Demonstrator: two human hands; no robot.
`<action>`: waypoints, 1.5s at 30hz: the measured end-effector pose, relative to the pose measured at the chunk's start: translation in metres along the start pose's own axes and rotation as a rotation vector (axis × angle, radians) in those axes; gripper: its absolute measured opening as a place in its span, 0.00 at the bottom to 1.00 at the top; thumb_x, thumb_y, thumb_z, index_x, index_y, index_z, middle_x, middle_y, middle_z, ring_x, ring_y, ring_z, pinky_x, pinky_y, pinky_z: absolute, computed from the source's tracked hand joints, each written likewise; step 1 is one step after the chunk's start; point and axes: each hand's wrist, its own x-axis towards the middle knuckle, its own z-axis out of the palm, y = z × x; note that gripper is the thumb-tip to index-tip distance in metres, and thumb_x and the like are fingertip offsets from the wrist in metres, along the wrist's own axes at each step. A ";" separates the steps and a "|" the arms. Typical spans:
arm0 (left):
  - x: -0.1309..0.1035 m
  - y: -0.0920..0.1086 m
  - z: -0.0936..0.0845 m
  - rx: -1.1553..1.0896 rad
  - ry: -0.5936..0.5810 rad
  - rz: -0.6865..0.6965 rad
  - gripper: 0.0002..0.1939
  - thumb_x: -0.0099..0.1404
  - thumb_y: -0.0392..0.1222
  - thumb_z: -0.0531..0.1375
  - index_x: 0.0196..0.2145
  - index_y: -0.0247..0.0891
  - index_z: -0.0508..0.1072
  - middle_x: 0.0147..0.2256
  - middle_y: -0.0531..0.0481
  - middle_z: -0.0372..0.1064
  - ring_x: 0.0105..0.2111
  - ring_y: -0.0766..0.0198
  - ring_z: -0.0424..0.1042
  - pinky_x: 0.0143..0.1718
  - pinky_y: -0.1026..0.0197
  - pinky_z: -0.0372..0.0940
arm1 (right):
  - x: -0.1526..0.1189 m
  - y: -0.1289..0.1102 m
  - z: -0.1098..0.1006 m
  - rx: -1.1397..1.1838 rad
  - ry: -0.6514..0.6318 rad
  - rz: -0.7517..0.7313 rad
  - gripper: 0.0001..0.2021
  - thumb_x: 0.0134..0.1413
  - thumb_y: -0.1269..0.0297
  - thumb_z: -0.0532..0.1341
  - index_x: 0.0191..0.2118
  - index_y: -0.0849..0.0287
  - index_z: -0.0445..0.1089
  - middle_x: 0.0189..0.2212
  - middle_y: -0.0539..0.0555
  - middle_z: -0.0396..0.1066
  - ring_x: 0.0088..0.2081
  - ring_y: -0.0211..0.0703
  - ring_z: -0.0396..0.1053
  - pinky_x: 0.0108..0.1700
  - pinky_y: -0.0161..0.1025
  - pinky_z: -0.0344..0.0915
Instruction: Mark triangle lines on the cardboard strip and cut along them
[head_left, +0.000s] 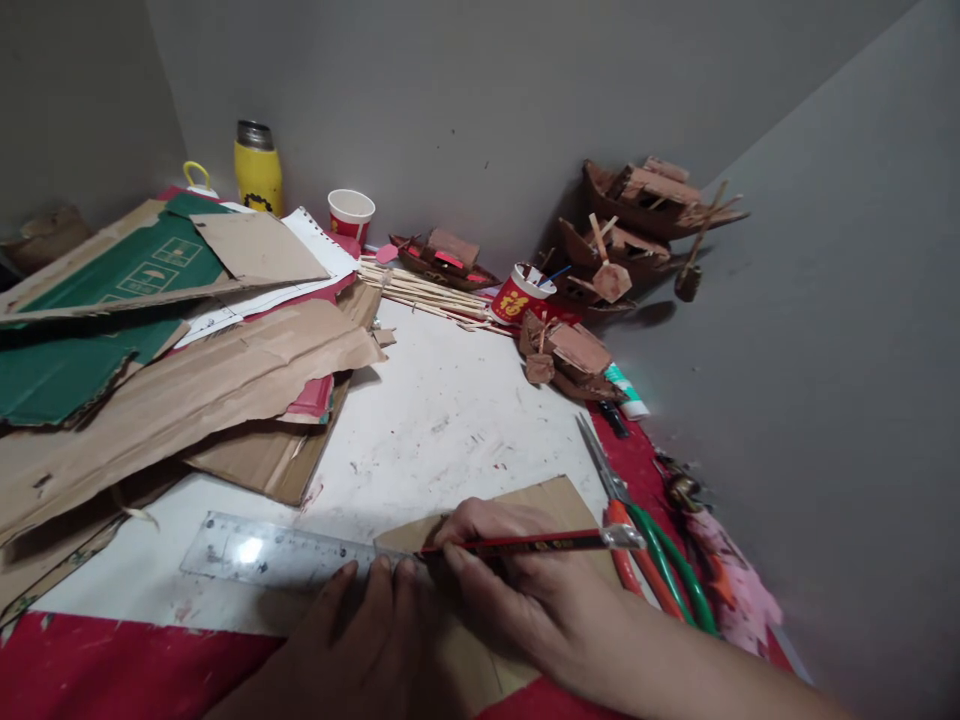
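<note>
My right hand [525,590] pinches a dark red pencil [532,543] whose tip meets the edge of a clear plastic ruler [277,552]. Beneath both hands lies a flat piece of brown cardboard [566,505], partly hidden by them. The fingers of my left hand [352,640] are extended, their tips pressing on the ruler near its right part; the thumb is hidden. To the right of the cardboard rest scissors [656,560] with orange and green handles.
Torn cardboard sheets [202,380] pile up at the left. A yellow bottle [257,170], a paper cup [351,215], wooden sticks [427,295] and another red cup [521,295] stand or lie at the back. Brown model boats [577,350] line the right wall.
</note>
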 end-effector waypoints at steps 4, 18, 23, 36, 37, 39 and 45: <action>0.000 -0.001 0.000 0.005 -0.018 0.031 0.20 0.72 0.39 0.50 0.56 0.38 0.73 0.53 0.48 0.73 0.53 0.54 0.66 0.51 0.52 0.57 | -0.004 -0.003 -0.007 -0.030 -0.024 0.016 0.13 0.69 0.67 0.48 0.34 0.57 0.67 0.27 0.53 0.69 0.29 0.41 0.67 0.32 0.38 0.66; 0.002 -0.001 -0.004 0.003 -0.049 0.015 0.19 0.70 0.41 0.53 0.56 0.39 0.73 0.53 0.47 0.73 0.53 0.55 0.65 0.52 0.53 0.57 | -0.022 0.005 -0.012 -0.083 0.005 0.107 0.12 0.69 0.66 0.49 0.35 0.56 0.66 0.28 0.52 0.69 0.30 0.41 0.68 0.32 0.37 0.66; 0.003 -0.002 -0.005 -0.008 -0.015 0.004 0.19 0.72 0.38 0.50 0.54 0.39 0.75 0.51 0.50 0.75 0.52 0.56 0.66 0.51 0.53 0.58 | -0.026 0.006 -0.011 -0.097 0.029 0.118 0.11 0.69 0.66 0.49 0.34 0.55 0.65 0.28 0.51 0.69 0.30 0.41 0.69 0.31 0.36 0.66; 0.003 -0.005 -0.006 -0.050 -0.013 0.012 0.18 0.73 0.39 0.51 0.54 0.39 0.74 0.52 0.49 0.75 0.51 0.56 0.67 0.51 0.53 0.57 | -0.060 0.012 0.000 0.061 0.425 0.121 0.09 0.70 0.64 0.53 0.45 0.48 0.71 0.32 0.50 0.77 0.32 0.39 0.77 0.34 0.30 0.74; 0.004 -0.008 -0.006 -0.068 -0.001 0.014 0.17 0.73 0.40 0.51 0.54 0.39 0.74 0.51 0.49 0.75 0.51 0.56 0.68 0.51 0.54 0.57 | -0.064 0.014 0.002 0.053 0.500 0.125 0.09 0.70 0.64 0.53 0.47 0.47 0.71 0.32 0.50 0.78 0.33 0.40 0.78 0.35 0.30 0.75; 0.006 -0.014 -0.006 -0.116 0.055 -0.004 0.16 0.73 0.43 0.52 0.53 0.38 0.73 0.50 0.49 0.76 0.49 0.58 0.69 0.52 0.55 0.57 | -0.069 0.021 0.003 -0.006 0.575 0.123 0.11 0.71 0.65 0.52 0.50 0.47 0.70 0.34 0.51 0.79 0.36 0.42 0.80 0.39 0.33 0.77; 0.008 -0.030 -0.007 -0.261 0.104 -0.209 0.23 0.65 0.50 0.58 0.53 0.34 0.71 0.52 0.39 0.73 0.50 0.49 0.69 0.52 0.49 0.61 | -0.078 0.054 -0.015 -0.432 0.198 0.012 0.38 0.58 0.50 0.65 0.69 0.50 0.50 0.65 0.64 0.61 0.66 0.67 0.56 0.60 0.64 0.63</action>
